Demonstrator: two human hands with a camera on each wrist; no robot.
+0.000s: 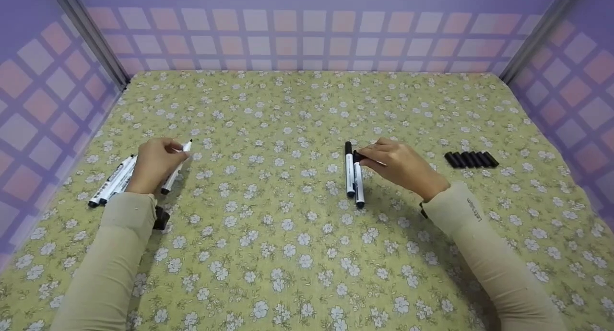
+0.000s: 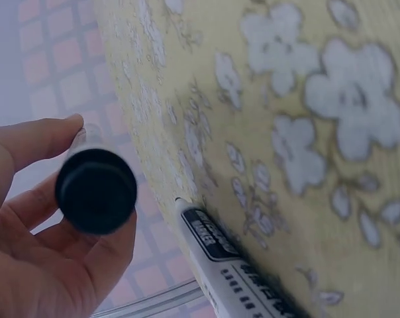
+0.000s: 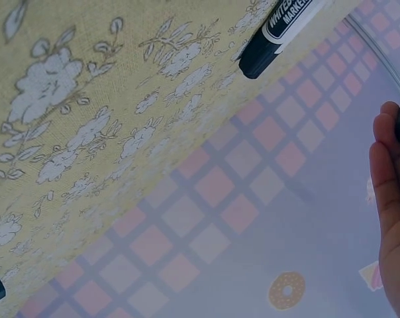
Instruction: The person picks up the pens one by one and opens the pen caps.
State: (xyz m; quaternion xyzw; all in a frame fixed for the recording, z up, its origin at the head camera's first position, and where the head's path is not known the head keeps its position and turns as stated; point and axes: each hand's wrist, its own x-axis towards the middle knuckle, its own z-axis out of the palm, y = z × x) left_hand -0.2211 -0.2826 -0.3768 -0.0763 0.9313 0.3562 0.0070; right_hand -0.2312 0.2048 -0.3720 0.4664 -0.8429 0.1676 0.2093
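Observation:
My left hand pinches an uncapped whiteboard marker between thumb and fingers, its black tip pointing away from me. In the left wrist view the dark butt end of that marker faces the camera. My right hand pinches the black cap end of another marker at the middle of the table. Just left of it lies a capped marker, whose black cap also shows in the right wrist view. Beside my left hand several uncapped markers lie together, partly hidden by it.
A row of several loose black caps lies to the right of my right hand. Everything sits on a yellow flowered tablecloth. Purple checked panels enclose the table at the back and both sides.

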